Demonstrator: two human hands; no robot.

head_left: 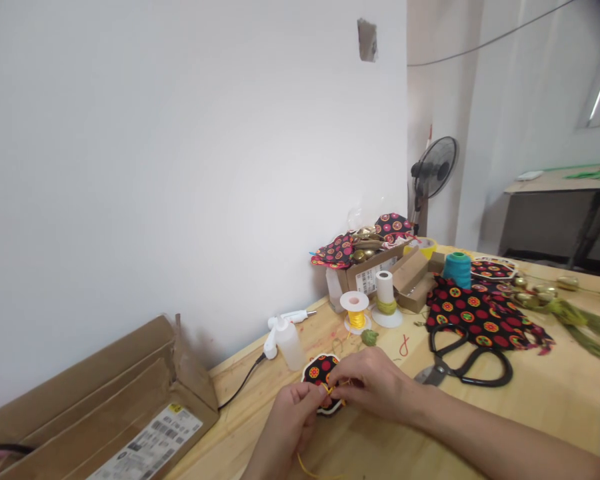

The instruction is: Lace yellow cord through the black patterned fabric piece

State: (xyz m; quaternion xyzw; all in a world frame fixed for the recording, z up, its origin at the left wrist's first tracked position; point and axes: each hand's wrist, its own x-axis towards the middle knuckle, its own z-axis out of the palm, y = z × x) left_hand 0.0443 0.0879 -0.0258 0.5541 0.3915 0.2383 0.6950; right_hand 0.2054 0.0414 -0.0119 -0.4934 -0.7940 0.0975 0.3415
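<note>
My left hand (296,408) and my right hand (373,381) meet at the front of the table, their thumbs and fingertips pinched on a thin yellow cord (307,469). One end of the cord trails below my left hand onto the wood. Just behind the fingertips lies a dark fabric piece (320,367) with red and orange flower dots and a pale edge, partly covered by my hands. Whether the cord is knotted or joined to the fabric is hidden. Black-handled scissors (443,368) lie beyond my right wrist.
A spool of yellow cord (356,313), a white spool with green cord (386,300) and a clear bottle (290,343) stand behind. A white glue gun (285,322) rests by the wall. Patterned cloth (475,310) and teal thread (457,270) lie right; a cardboard box (125,400) sits left.
</note>
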